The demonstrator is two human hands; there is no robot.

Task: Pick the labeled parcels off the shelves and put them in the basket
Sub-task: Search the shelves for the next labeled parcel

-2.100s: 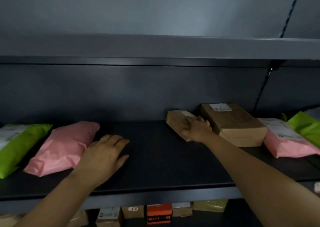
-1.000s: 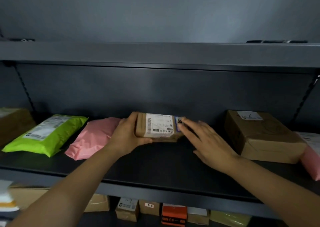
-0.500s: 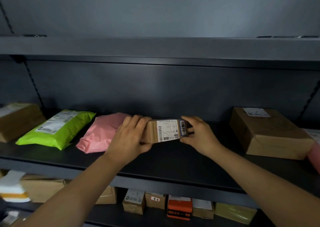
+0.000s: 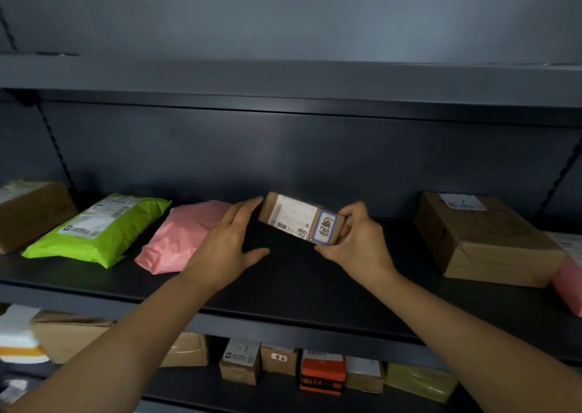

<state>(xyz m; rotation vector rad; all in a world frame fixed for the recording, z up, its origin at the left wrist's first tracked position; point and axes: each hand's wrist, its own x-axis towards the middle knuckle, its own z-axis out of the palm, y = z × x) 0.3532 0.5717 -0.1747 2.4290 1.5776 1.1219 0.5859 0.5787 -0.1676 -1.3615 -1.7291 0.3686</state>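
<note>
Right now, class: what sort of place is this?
Probably a parcel storeroom: dark metal shelves hold a large brown cardboard box, a lime-green plastic mailer and a pink plastic mailer; the right hand holds a small labelled cardboard parcel.

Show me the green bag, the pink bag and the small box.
green bag (image 4: 94, 220): head view, its white label.
pink bag (image 4: 179, 238): head view, its middle.
small box (image 4: 296, 216): head view, its white label.
</note>
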